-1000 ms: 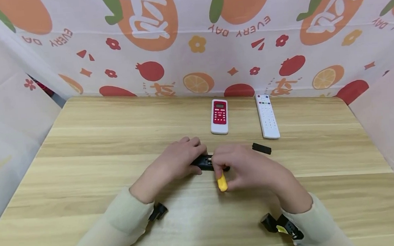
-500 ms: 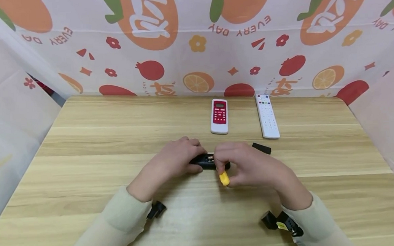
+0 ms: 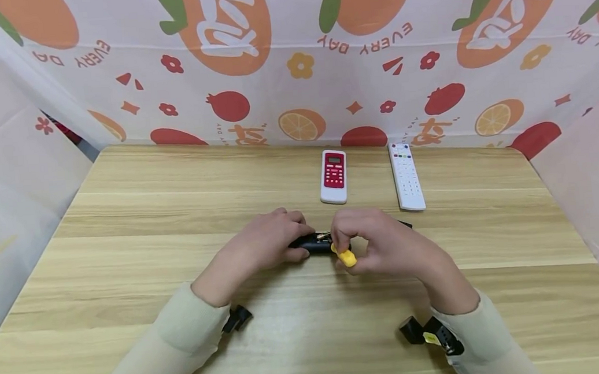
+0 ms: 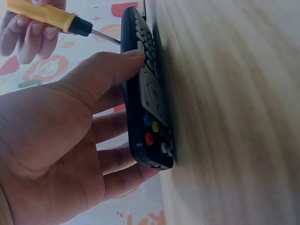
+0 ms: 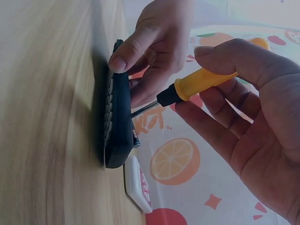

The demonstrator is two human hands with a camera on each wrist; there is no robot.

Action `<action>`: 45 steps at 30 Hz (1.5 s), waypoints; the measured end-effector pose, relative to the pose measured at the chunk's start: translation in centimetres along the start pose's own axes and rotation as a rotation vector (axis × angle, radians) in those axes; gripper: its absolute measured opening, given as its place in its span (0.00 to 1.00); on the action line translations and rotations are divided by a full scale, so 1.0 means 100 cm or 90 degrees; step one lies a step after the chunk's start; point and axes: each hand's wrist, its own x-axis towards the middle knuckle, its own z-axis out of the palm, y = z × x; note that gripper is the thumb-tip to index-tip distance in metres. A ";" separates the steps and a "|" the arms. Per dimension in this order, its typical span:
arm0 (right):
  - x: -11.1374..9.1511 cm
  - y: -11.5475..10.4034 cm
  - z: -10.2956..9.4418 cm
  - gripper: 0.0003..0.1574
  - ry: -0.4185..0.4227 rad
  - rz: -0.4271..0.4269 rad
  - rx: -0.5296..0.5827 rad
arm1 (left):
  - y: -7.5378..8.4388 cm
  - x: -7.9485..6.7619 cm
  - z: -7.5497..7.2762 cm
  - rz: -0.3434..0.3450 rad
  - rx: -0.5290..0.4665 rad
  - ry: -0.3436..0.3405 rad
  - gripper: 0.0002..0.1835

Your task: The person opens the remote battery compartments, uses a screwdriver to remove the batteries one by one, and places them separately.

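A black remote control (image 3: 314, 244) lies buttons down on the table, its battery compartment uncovered and facing up. My left hand (image 3: 267, 241) grips its left end, thumb on the near side, as the left wrist view (image 4: 70, 122) also shows. In my right hand (image 3: 387, 242) is a screwdriver (image 3: 347, 258) with a yellow handle, held between thumb and fingers. Its metal shaft (image 5: 146, 108) reaches the back of the remote in the right wrist view; the exact tip is hidden. Something small and shiny (image 5: 136, 138), perhaps a battery, sticks up from the compartment.
Behind the hands lie a white remote with a red face (image 3: 333, 177) and a long white remote (image 3: 407, 177). A black battery cover (image 3: 406, 224) shows partly behind my right hand. A fruit-print cloth (image 3: 290, 54) hangs along the table's far edge.
My right hand has shifted slightly right and away from me, with the screwdriver's handle swinging along. More of the compartment shows, and the battery cover is now mostly covered. The left hand stays put.
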 end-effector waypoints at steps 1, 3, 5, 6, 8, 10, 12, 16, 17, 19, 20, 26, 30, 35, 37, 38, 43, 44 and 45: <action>0.000 0.000 -0.001 0.19 0.001 0.000 0.000 | 0.000 0.000 0.000 0.001 0.000 -0.001 0.20; 0.000 0.001 -0.002 0.19 -0.001 0.003 0.002 | 0.000 0.000 -0.001 0.001 0.001 -0.004 0.21; 0.000 0.001 -0.002 0.19 -0.002 -0.005 0.002 | 0.000 -0.001 -0.001 0.000 -0.001 -0.006 0.21; 0.000 0.001 -0.002 0.19 -0.001 -0.010 0.001 | 0.000 -0.001 -0.001 0.001 -0.001 -0.008 0.21; 0.000 0.002 -0.002 0.19 0.001 -0.025 0.002 | 0.000 -0.001 -0.002 0.002 0.000 -0.008 0.21; 0.001 0.002 -0.002 0.19 0.002 -0.038 0.002 | 0.001 -0.001 -0.002 0.003 0.001 -0.007 0.21; 0.001 0.003 -0.001 0.19 0.001 -0.043 0.003 | 0.001 -0.001 -0.002 0.006 0.003 -0.006 0.22; 0.000 0.005 0.000 0.19 0.000 -0.028 0.009 | 0.001 0.000 -0.003 0.000 0.007 -0.010 0.22; 0.000 0.005 -0.001 0.19 0.000 -0.023 0.013 | 0.002 0.000 -0.003 -0.001 0.006 -0.011 0.22; -0.001 0.005 -0.001 0.18 0.002 -0.010 0.022 | 0.002 0.000 -0.003 -0.006 0.003 -0.013 0.22; -0.001 0.005 -0.002 0.18 0.003 -0.002 0.028 | 0.003 0.000 -0.003 -0.007 0.002 -0.012 0.22; -0.002 0.005 -0.008 0.16 0.045 0.044 0.072 | 0.005 -0.001 -0.001 -0.008 0.014 0.006 0.23; -0.001 0.005 -0.012 0.15 0.103 0.074 0.072 | 0.005 -0.001 0.000 -0.011 0.018 0.011 0.23; -0.002 0.005 -0.013 0.15 0.150 0.092 0.064 | 0.004 0.000 0.001 -0.013 0.013 0.010 0.23; -0.002 0.005 -0.013 0.15 0.153 0.096 0.065 | 0.004 0.001 0.001 -0.014 0.012 0.009 0.23; -0.001 0.005 -0.013 0.16 0.153 0.098 0.069 | 0.004 0.001 0.001 -0.015 0.011 0.008 0.23; -0.002 0.007 -0.011 0.16 0.146 0.112 0.082 | 0.003 0.003 0.002 -0.022 0.006 -0.001 0.23; -0.002 0.008 -0.010 0.16 0.145 0.114 0.083 | 0.003 0.003 0.003 -0.023 0.006 -0.003 0.23; -0.003 0.008 -0.010 0.16 0.145 0.115 0.081 | 0.003 0.003 0.003 -0.025 0.005 -0.005 0.23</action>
